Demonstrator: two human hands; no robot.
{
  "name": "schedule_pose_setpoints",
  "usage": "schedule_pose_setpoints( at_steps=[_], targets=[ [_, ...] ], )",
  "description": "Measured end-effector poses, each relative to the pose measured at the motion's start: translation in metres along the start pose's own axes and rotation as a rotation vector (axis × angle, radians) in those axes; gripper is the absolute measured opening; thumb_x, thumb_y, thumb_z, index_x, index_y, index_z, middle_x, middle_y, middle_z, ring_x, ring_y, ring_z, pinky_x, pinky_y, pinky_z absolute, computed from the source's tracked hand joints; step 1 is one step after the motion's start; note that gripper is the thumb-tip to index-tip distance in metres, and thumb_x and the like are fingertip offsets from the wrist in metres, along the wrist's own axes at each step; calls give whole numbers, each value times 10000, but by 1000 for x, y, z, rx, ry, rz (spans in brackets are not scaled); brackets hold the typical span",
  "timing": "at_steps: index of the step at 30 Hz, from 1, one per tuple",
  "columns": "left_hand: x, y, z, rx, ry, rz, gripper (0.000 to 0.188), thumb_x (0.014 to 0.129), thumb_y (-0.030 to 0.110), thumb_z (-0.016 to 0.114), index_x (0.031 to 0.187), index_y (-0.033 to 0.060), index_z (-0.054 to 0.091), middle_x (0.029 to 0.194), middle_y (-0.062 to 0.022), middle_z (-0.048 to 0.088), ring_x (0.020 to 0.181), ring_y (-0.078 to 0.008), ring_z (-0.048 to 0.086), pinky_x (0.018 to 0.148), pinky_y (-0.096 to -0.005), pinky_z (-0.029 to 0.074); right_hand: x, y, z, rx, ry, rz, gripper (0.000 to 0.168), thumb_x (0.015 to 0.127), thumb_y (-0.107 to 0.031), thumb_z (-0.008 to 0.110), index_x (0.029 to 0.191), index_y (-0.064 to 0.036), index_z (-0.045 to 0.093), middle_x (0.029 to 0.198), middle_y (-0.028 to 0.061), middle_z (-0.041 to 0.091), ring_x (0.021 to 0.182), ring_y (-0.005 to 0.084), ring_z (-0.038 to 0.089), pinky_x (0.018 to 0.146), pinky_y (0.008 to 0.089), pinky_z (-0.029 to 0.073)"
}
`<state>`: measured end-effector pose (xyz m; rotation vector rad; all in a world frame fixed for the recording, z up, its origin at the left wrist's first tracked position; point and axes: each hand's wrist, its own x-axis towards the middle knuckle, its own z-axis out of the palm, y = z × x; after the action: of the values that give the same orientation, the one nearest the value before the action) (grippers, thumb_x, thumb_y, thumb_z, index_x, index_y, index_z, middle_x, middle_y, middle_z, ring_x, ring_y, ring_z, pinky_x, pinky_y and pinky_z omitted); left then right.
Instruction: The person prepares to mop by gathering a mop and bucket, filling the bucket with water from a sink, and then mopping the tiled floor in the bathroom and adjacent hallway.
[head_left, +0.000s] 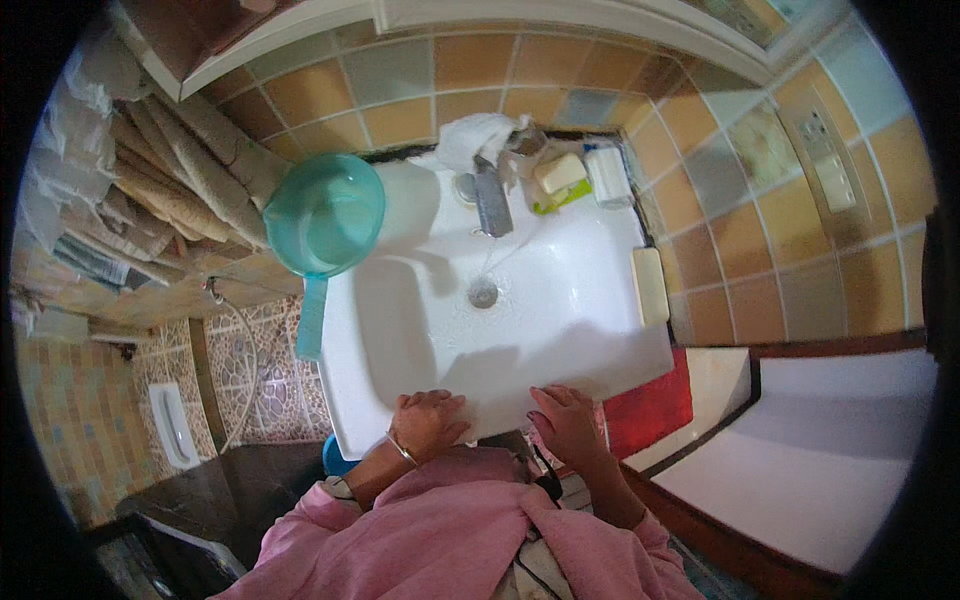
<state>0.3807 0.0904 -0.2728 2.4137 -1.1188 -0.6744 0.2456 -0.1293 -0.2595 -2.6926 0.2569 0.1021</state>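
A white washbasin (525, 341) lies before me. My left hand (426, 424) rests palm down on its front rim, with a bangle at the wrist and nothing in the fingers. On the same rim, farther right, my right hand (564, 424) also lies palm down and holds nothing. A grey metal faucet (493, 202) stands at the back. From it a thin stream of water appears to fall toward the round drain (482, 292), with ripples around it. A teal plastic dipper (326, 217) sits at the basin's back left corner, its handle reaching over the left side.
Behind the faucet lies a crumpled white cloth or bag (476, 140). Beside it are a cream soap bar (559, 174) on a green holder and a white box-like item (608, 176). A pale bar (650, 286) lies on the right rim. Towels (176, 165) hang at left.
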Motion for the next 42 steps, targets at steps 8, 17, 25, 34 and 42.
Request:
schedule_pose_setpoints(
  at_steps=[8, 17, 25, 34, 42],
  targets=[
    [-4, -2, -12, -123, 95, 318, 311, 755, 201, 676, 1057, 132, 645, 1072, -86, 612, 1034, -284, 552, 881, -431, 363, -137, -14, 67, 382, -94, 528, 297, 820, -126, 579, 1106, -49, 604, 968, 159, 644, 905, 343, 608, 815, 417, 486],
    [12, 70, -6, -128, 63, 671, 299, 712, 87, 681, 1006, 125, 641, 1055, -70, 600, 1055, -285, 552, 865, -431, 382, -340, -17, 215, 390, -301, 935, 272, 867, -206, 555, 1087, -52, 602, 978, 135, 656, 860, 311, 638, 729, 416, 515],
    [22, 124, 44, -184, -302, 912, 228, 710, 53, 653, 933, 102, 657, 833, -85, 634, 798, -272, 609, 682, -382, 454, -440, 90, 134, 1195, 1146, 1815, 683, 791, -299, 709, 1318, -77, 337, 1072, 82, 546, 861, 211, 544, 612, 387, 532],
    [19, 209, 134, -145, -441, 993, 152, 737, 116, 635, 889, 104, 641, 704, -95, 598, 607, -298, 588, 559, -421, 470, -433, 184, 81, 1354, 1668, 1373, 676, 810, -320, 705, 1356, -267, 311, 1320, 71, 385, 1111, 225, 435, 734, 476, 508],
    [47, 288, 219, 5, -592, 1167, 124, 754, 132, 636, 873, 105, 652, 672, -101, 586, 619, -286, 598, 537, -406, 473, -423, 289, 39, 1538, 2012, 852, 232, 892, -280, 614, 800, -93, 513, 788, 46, 560, 620, 152, 544, 638, 401, 551]
  ],
)
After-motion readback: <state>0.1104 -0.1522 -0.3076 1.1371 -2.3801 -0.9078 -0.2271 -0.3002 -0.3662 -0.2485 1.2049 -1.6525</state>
